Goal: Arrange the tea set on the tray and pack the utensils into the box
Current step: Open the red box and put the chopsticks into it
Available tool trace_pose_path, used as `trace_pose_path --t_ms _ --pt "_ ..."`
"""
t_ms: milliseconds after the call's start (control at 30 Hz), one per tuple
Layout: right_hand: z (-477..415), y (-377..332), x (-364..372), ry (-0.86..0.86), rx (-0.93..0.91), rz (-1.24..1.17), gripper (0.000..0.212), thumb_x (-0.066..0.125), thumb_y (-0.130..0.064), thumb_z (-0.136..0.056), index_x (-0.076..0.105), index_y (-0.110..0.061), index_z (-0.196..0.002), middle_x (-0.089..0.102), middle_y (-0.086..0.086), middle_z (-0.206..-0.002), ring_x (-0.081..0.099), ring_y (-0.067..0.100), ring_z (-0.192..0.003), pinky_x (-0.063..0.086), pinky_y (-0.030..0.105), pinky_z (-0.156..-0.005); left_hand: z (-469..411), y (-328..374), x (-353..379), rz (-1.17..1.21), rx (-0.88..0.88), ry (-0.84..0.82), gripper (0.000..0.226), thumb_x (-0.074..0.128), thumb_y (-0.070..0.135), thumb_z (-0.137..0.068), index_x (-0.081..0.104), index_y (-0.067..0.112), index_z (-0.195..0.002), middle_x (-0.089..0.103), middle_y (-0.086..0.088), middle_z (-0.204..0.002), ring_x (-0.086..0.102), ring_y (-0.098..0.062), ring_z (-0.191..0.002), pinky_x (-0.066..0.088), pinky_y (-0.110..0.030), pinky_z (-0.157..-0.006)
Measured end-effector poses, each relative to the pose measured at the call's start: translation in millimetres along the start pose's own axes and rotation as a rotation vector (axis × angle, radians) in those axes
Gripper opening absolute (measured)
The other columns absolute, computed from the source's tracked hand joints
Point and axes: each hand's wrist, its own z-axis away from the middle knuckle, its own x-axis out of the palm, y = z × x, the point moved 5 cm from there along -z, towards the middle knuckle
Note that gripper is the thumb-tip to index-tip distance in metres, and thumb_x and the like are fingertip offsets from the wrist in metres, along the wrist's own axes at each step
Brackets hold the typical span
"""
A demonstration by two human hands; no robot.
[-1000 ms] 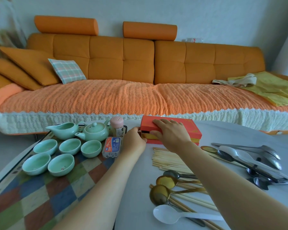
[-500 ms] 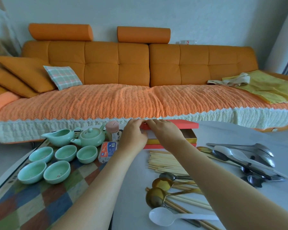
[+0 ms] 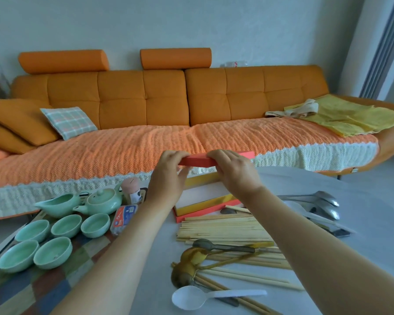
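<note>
Both hands hold the red box lid [image 3: 199,161] lifted above the open box [image 3: 203,202], which has a gold rim and a pale inside. My left hand [image 3: 168,176] grips the lid's left end, my right hand [image 3: 234,171] its middle. On the checked tray [image 3: 43,289] at the left stand a green teapot [image 3: 100,202], a green pitcher [image 3: 59,204] and several green cups [image 3: 52,252]. In front of the box lie wooden chopsticks [image 3: 223,228], gold spoons [image 3: 191,258] and a white plastic spoon [image 3: 191,297]. Steel spoons [image 3: 321,201] lie at the right.
A small pink-capped bottle [image 3: 132,189] and a small packet [image 3: 123,218] sit between the tea set and the box. The grey table [image 3: 362,223] carries it all. An orange sofa [image 3: 146,105] with cushions runs behind the table.
Both hands have lifted the red lid up off the box, which now stands open. The view has tilted up a little.
</note>
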Motion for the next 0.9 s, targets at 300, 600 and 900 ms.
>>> trace_pose_path --t_ms 300,600,900 --pt "30.0 74.4 -48.8 -0.218 0.536 0.139 0.022 0.053 -0.024 -0.099 0.050 -0.014 -0.079 0.051 -0.002 -0.065 0.052 0.026 -0.061 0.036 0.031 -0.049 -26.8 85.5 -4.5 0.090 0.195 0.204 0.034 0.067 0.008 -0.091 0.063 0.012 -0.125 0.057 -0.005 -0.124 0.057 -0.020 -0.111 0.053 -0.037 -0.091" --pt "90.8 143.6 -59.8 -0.044 1.315 -0.333 0.019 0.046 -0.013 -0.091 0.057 0.002 -0.088 0.061 0.016 -0.071 0.055 0.030 -0.058 0.044 0.034 -0.052 14.5 71.8 100.2 -0.129 -0.060 -0.470 0.048 0.053 0.011 -0.097 0.047 0.025 -0.143 0.043 0.000 -0.148 0.035 -0.020 -0.138 0.031 -0.034 -0.111" --pt "124.4 149.4 -8.0 -0.184 1.789 -0.801 0.021 0.061 -0.014 -0.098 0.053 0.004 -0.104 0.065 0.018 -0.078 0.061 0.018 -0.042 0.050 0.023 -0.037 26.2 40.2 110.7 -0.123 -0.122 -0.610 0.032 0.060 0.013 -0.091 0.074 0.038 -0.106 0.071 0.013 -0.101 0.065 -0.014 -0.090 0.057 -0.034 -0.077"
